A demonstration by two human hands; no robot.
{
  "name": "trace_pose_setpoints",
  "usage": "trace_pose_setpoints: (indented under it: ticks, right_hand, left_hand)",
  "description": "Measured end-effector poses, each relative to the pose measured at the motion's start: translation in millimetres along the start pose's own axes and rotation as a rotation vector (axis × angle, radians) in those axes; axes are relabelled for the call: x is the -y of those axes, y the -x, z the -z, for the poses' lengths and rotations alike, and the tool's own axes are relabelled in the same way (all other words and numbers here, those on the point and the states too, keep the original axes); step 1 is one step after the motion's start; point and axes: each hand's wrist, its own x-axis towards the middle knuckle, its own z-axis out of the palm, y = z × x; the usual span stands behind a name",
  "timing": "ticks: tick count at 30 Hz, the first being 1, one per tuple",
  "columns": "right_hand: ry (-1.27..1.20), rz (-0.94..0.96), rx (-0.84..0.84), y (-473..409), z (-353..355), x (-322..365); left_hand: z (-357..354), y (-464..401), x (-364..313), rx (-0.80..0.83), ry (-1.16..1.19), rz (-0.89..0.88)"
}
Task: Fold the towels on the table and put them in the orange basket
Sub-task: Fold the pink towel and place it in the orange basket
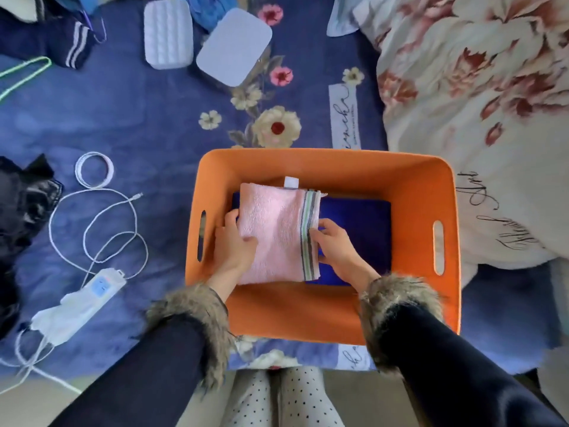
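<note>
On the blue flowered bed sheet (129, 118) sits the orange basket (338, 161), a dark blue towel (354, 229) flat inside. Over it lies the folded pink towel (274, 229); left hand (232, 241) and right hand (335, 245) each pinch one side edge.

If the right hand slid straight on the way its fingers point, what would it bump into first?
The right hand points toward the pink towel, already touching its striped edge. Sliding on, it would probably push into that towel first.

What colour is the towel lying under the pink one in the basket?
Dark blue towel, seen in the head view, under the pink towel in the orange basket.
</note>
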Motion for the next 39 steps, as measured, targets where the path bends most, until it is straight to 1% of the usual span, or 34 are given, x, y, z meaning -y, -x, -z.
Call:
trace_pose_setpoints:
  ticks: [3,7,10,12,15,16,17,18,19,20,21,22,23,24,25,26,28,30,33,36,39]
  right_hand:
    - [0.038,0.022,-0.022,-7.2,-6.6,2.5]
    - [0.159,0.04,-0.06,-17.3,-16.9,1.3]
    - [0.21,0.027,-0.065,-22.8,-18.0,-1.7]
    - [0.244,-0.006,-0.049,-26.1,-16.6,-6.0]
    - [0.25,-0.091,-0.033,-21.2,-13.6,-7.6]
    - [0.307,-0.062,-0.057,-18.2,-12.2,-7.6]
    - [0.429,0.034,-0.114,-14.2,-10.2,-8.6]
    - [0.606,0.206,-0.202,-11.0,-9.0,-10.3]
    - [0.821,0.425,-0.276,-9.8,-8.1,-12.4]
    - [1.033,0.615,-0.305,-9.2,-8.0,-11.9]
    - [1.227,0.718,-0.269,-10.5,-8.7,-10.5]
    - [1.395,0.747,-0.182,-13.2,-8.1,-8.6]
    - [1.503,0.752,-0.088,-18.2,-7.4,-7.2]
    - [1.562,0.722,0.005,-25.5,-5.7,-7.0]
    - [1.592,0.677,0.064,-32.9,-3.7,-7.2]
    - [1.605,0.656,0.076,-40.7,-1.6,-9.3]
    - [1.612,0.644,0.069,-55.9,-0.2,-13.5]
    - [1.604,0.642,0.071,-68.9,0.2,-19.6]
    - [1.606,0.656,0.061,-77.5,1.3,-27.4]
    - [1.62,0.649,0.071,-76.5,1.0,-24.8]
    - [1.617,0.613,0.084,-61.3,-1.2,-12.7]
  left_hand:
    - [-3.9,0.9,-6.0,-0.09,-0.083,-0.027]
    - [-6.4,2.6,-1.0,-0.13,-0.205,-0.046]
    - [-5.4,3.9,9.1,-0.139,-0.328,-0.178]
    - [-2.4,4.8,14.5,-0.082,-0.469,-0.316]
    - [2.3,4.2,15.2,0.09,-0.841,-0.529]
    - [4.2,2.2,12.2,0.135,-0.944,-0.566]
    - [5.1,-2.0,9.3,0.166,-1.029,-0.589]
    - [5.9,-7.2,6.3,0.187,-1.093,-0.597]
    - [5.7,-13.0,4.0,0.201,-1.143,-0.591]
    - [4.8,-18.7,2.4,0.206,-1.19,-0.583]
    - [3.5,-24.0,1.8,0.201,-1.234,-0.583]
    - [1.4,-28.2,1.7,0.187,-1.268,-0.586]
    - [-1.5,-32.0,4.1,0.176,-1.288,-0.59]
    - [-4.4,-34.9,6.5,0.167,-1.3,-0.594]
    - [-7.6,-37.0,10.1,0.155,-1.31,-0.601]
    - [-11.1,-40.2,13.9,0.136,-1.323,-0.616]
    - [-17.1,-47.8,19.8,0.081,-1.338,-0.642]
    - [-22.6,-56.4,23.1,0.067,-1.341,-0.619]
    - [-27.1,-66.8,25.3,0.107,-1.353,-0.639]
    - [-23.4,-66.2,19.3,0.147,-1.362,-0.596]
    - [-17.0,-57.9,7.5,0.249,-1.32,-0.589]
